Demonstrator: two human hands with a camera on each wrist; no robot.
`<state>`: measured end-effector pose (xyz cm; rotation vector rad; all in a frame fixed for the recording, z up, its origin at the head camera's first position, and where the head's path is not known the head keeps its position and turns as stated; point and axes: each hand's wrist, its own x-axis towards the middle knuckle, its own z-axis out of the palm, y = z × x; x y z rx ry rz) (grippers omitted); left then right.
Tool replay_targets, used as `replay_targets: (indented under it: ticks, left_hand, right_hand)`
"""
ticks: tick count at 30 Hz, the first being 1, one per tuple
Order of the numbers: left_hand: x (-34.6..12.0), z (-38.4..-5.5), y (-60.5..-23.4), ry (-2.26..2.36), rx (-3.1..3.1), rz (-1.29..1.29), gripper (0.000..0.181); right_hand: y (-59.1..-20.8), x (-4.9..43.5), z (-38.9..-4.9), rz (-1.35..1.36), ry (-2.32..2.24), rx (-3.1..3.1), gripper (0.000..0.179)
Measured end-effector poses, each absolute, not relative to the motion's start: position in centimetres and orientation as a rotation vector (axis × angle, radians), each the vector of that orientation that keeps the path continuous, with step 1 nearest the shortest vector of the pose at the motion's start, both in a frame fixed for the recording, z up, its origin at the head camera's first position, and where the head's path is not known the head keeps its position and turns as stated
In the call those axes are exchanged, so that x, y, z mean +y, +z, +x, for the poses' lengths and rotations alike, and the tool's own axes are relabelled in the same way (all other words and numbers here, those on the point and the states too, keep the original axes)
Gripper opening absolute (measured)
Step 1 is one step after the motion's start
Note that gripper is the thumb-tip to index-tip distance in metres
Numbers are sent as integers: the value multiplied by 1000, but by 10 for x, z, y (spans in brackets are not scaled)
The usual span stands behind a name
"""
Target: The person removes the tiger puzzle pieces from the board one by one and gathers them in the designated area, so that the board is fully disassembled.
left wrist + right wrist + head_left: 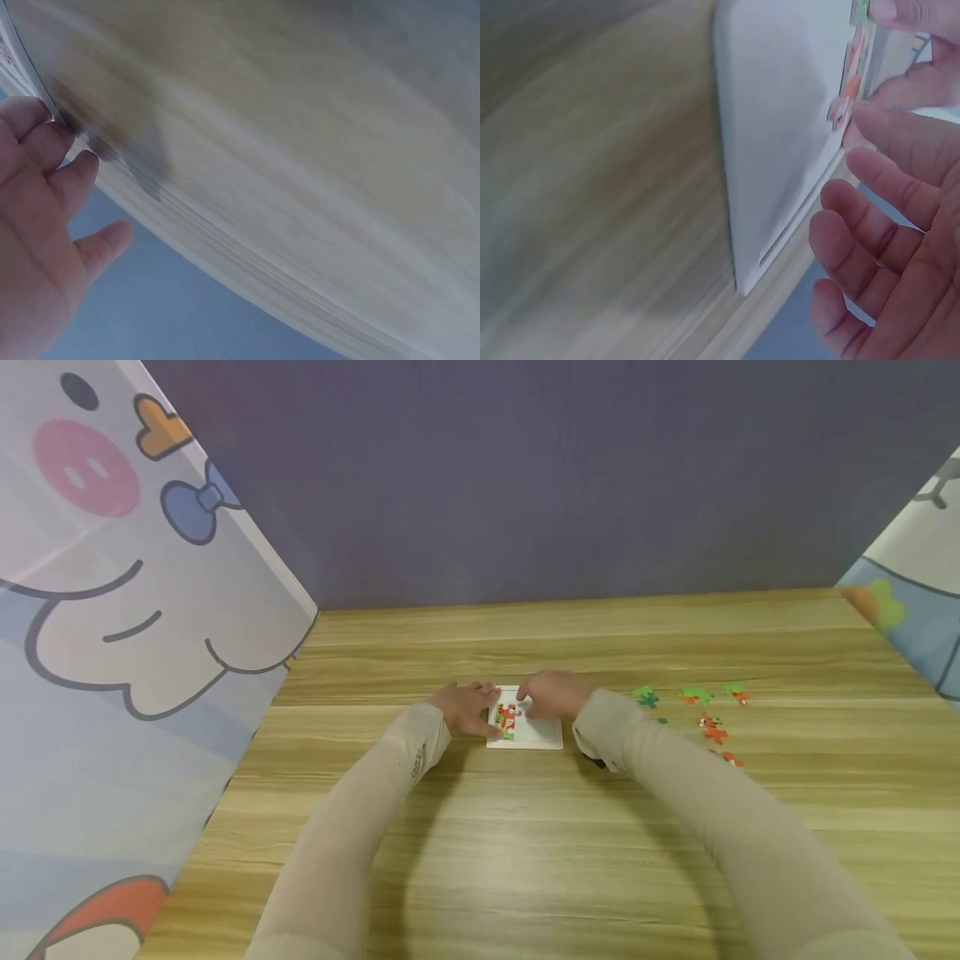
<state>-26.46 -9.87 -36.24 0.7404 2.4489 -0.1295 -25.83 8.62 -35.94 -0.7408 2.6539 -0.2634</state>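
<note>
A white puzzle tray (543,739) lies on the wooden table, with a few joined red and green jigsaw pieces (507,718) along its left side. My left hand (467,706) rests at the tray's left edge, fingers extended and the thumb over the lower pieces. From the upper right, my right hand (557,693) reaches over the tray, its index finger pointing down beside the joined pieces. In the right wrist view the fingers (840,232) are loosely bent, the thumb overlaps the pieces' edge, and nothing shows in the grasp.
Several loose jigsaw pieces (697,695) in green and red lie on the table (525,860) to the right of the tray. A dark wall (525,485) stands behind the table, and a cartoon-printed panel (187,610) runs along the left.
</note>
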Motion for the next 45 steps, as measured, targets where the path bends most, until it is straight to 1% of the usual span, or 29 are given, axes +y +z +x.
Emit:
replay_targets:
  ticks: [8,19,26,36,39,45]
  left_hand:
    - [-97,-264,-365,-161,2453,727,87]
    - [-97,-264,-365,-172,2458,746,87]
    - [-97,-264,-365,-186,2459,737,88]
    - [-95,-264,-366,-209,2454,752,89]
    - [-95,-265,-366,-214,2454,746,89]
    - [-95,-266,-366,-238,2462,751,89]
  right_hand:
    - [-362,73,-257,-756,-224,2662,35]
    - [-365,70,-258,-830,-198,2661,29]
    - [-370,70,-261,-741,-316,2657,27]
    - [-371,73,-264,-587,-542,2593,16]
    - [-370,73,-263,-582,-609,2582,11]
    - [-367,73,-261,-663,-674,2563,6]
